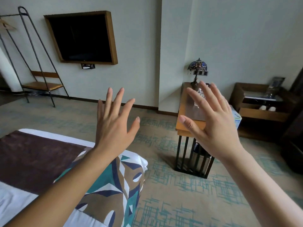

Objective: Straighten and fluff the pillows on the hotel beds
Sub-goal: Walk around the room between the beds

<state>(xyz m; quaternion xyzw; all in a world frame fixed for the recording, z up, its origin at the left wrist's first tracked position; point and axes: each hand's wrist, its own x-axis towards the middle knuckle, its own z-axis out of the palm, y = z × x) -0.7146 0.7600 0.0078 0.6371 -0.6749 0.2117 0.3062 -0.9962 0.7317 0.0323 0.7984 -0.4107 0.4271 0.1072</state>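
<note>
Teal, navy, brown and white in a leaf-like pattern cover the cushion, which lies on the bed at its edge nearest the carpet, just beside the dark brown runner. It looks plump, soft and light, so it should give under a squeeze and spring back; taking it by its two opposite side edges, or by two corners, would likely let it be shaken and plumped evenly. Its cover looks smooth, so a firm pinch of fabric may be needed. No other pillow shows.

Both hands hang in the air above and beyond the cushion, touching nothing. Left hand is spread, fingers wide apart and empty. Right hand is likewise splayed and empty, in front of the wooden side surface with its stained-glass lamp.
</note>
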